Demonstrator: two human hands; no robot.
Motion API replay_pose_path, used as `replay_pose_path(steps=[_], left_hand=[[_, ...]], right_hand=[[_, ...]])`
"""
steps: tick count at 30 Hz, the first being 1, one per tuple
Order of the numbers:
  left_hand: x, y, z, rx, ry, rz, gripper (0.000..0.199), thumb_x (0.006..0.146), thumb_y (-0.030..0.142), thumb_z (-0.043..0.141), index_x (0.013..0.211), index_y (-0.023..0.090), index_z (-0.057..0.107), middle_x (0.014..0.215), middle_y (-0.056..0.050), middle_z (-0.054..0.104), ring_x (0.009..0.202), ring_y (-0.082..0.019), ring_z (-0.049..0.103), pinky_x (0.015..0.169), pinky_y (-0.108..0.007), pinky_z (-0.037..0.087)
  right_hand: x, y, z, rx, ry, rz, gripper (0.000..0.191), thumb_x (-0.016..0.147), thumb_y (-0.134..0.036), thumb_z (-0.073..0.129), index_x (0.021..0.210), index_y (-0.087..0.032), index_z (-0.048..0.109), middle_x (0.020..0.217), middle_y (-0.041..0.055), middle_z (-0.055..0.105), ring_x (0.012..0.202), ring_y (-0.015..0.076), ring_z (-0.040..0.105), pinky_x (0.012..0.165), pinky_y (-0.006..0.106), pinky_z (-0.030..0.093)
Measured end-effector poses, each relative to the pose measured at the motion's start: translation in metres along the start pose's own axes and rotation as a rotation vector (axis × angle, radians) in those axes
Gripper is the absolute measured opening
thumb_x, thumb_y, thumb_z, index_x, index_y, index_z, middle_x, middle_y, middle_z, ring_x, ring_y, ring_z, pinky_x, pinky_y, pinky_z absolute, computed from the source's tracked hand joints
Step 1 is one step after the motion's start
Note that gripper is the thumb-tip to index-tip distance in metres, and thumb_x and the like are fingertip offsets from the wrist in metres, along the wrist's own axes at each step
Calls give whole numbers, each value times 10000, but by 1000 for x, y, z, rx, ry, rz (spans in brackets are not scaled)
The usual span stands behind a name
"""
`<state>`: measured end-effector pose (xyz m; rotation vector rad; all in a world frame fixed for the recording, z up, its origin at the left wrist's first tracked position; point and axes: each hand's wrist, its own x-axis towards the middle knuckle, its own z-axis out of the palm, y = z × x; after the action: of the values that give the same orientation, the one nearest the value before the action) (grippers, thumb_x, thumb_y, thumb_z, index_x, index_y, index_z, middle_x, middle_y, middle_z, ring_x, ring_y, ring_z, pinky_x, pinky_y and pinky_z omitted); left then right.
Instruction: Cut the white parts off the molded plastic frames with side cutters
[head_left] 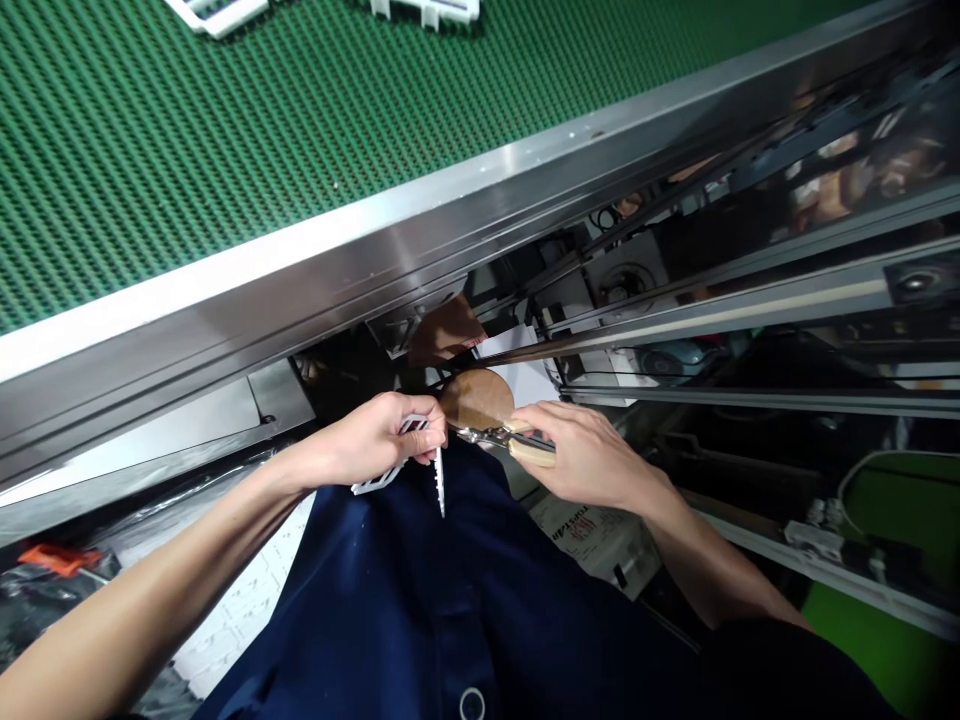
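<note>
Left hand point(409, 435) gripped white plastic lattice frame point(384, 474); right hand point(581, 450) grasped cream-handled metal pliers point(525, 440) beside it.

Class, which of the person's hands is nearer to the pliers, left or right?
Right. The right hand grips the pliers by their handles; the left hand, holding white plastic, is just beyond their tip end.

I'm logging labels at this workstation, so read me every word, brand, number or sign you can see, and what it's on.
"TOPSTAR", probably: on the pale box below the right hand, slightly blurred.
Red lettering beside it: too blurred to read.
No readable text on the pliers or white plastic piece.
</note>
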<state>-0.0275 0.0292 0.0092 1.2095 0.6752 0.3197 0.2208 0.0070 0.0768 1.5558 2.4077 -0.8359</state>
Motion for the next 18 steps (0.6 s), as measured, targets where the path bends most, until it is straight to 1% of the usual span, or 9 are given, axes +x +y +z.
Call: replay_pose_path(steps=[3, 6, 10, 14, 18], left_hand=[[1, 1, 1, 46, 29, 13, 197, 871, 299, 504, 735, 158, 523, 735, -23, 565, 694, -151, 526, 635, -256, 418], [1, 0, 2, 82, 65, 14, 202, 872, 319, 502, 758, 159, 550, 745, -21, 561, 681, -143, 490, 627, -258, 389], [2, -4, 2, 44, 76, -3, 218, 860, 368, 519, 809, 161, 570, 723, -11, 527, 645, -137, 455, 589, -248, 364], [3, -5, 1, 38, 71, -4, 235, 869, 389, 514, 875, 165, 583, 733, -9, 520, 622, -124, 430, 561, -232, 341], [3, -1, 0, 82, 67, 13, 232, 878, 391, 506, 906, 174, 580, 783, -20, 551, 677, -137, 457, 598, -244, 361]], right_hand=[[3, -3, -7, -69, -48, -41, 208, 800, -324, 555, 980, -225, 589, 888, 13, 657, 800, 174, 595, 693, 282, 392], [6, -4, -9, -89, -69, -38, 225, 786, -320, 558, 990, -227, 576, 891, 13, 655, 795, 178, 595, 691, 285, 391], [9, -1, -9, -96, -88, -42, 235, 780, -309, 557, 999, -228, 576, 909, 25, 644, 818, 186, 589, 705, 292, 387], [11, 4, -10, -100, -88, -35, 218, 771, -278, 554, 984, -238, 576, 910, 16, 630, 832, 180, 578, 718, 295, 380], [12, 9, -10, -102, -77, -45, 215, 768, -244, 545, 982, -238, 565, 899, 8, 633, 835, 175, 573, 714, 291, 376]])
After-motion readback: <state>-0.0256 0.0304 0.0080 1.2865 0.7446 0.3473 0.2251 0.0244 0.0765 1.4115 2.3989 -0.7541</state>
